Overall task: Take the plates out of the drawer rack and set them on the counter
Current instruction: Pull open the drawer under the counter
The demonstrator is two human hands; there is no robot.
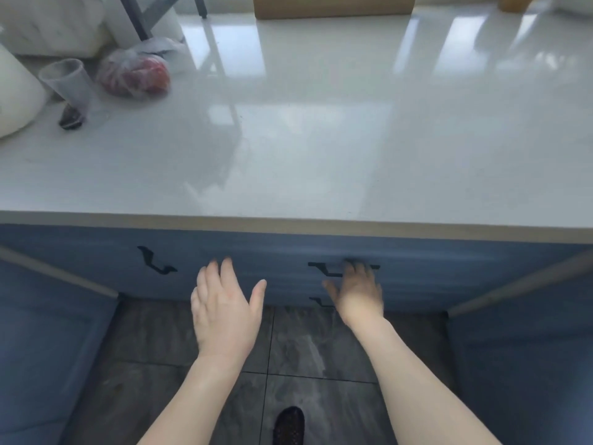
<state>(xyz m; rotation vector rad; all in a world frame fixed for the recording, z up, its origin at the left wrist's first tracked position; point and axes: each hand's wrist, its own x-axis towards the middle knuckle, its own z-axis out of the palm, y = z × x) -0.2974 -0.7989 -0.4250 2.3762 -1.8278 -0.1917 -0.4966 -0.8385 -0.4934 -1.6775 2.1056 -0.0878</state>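
Observation:
A glossy white counter runs over blue cabinet fronts with black handles. No plates or rack show; the drawers are closed. My right hand is blurred and lies over the upper black handle of the right drawer; whether the fingers grip it I cannot tell. A second handle shows just below. My left hand hovers in front of the cabinet face, fingers spread, holding nothing. Another black handle sits further left.
On the counter's left stand a clear plastic cup, a bag with red fruit, a small dark object and white bags. A cardboard box sits at the back. Grey floor tiles and my dark shoe lie below.

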